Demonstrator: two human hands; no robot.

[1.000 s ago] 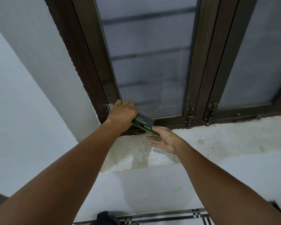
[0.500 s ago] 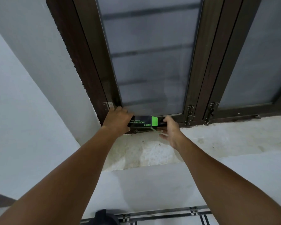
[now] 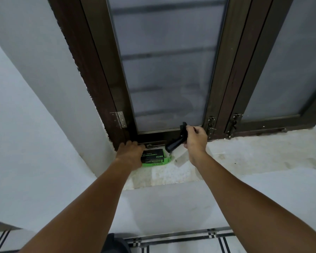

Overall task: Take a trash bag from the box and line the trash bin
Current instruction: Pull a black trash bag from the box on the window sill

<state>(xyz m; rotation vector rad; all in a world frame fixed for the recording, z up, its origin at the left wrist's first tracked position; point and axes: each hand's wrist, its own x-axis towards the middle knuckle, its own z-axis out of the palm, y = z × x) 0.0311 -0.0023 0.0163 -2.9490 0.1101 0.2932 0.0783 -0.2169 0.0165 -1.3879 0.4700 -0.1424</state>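
A black and green trash bag box (image 3: 154, 157) lies on the white window sill (image 3: 244, 157), close to the dark window frame. My left hand (image 3: 130, 152) grips the box's left end and holds it down. My right hand (image 3: 195, 138) is raised just right of the box, closed around a black rolled trash bag (image 3: 175, 142) that hangs tilted above the box's open green end. The trash bin is not in view.
A dark wooden window frame (image 3: 102, 88) with frosted panes (image 3: 168, 70) rises right behind the sill. Metal latches (image 3: 211, 127) sit at the frame's base. White walls flank the left side. A tiled floor with dark stripes (image 3: 190, 240) lies below.
The box went from held in the air to lying on the sill under my left hand. My right hand has pulled a black bag roll out of its right end and lifted it.
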